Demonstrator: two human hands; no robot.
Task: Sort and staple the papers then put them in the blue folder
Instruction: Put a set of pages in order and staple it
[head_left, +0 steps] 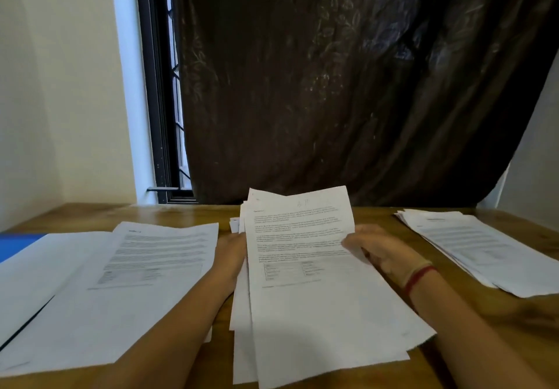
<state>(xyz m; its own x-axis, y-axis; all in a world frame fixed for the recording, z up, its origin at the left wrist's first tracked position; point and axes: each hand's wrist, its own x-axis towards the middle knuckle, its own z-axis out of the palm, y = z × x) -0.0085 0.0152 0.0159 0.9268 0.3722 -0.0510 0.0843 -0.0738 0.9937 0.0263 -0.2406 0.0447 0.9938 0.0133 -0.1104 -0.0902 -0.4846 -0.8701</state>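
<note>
While you look down at the wooden table (378,216), a corner of the blue folder (12,246) shows far to the left of your left hand, partly covered by the left pile of papers (121,282). That pile lies flat, and your left forearm crosses its near right corner. Your left hand (231,252) sits at the left edge of the middle stack (317,328), between your two hands. Its fingers go behind the sheets, so you cannot tell whether they grip.

The top sheet (302,237) of that stack is printed and tilted, its far end raised in front of the dark curtain (348,86). Your right hand (384,252) pinches this sheet at its right edge, thumb on the printed face. A red thread band (419,276) circles that wrist. Off to the right of your right hand, apart from it, the right pile of papers (478,246) lies loosely fanned on the table.
</note>
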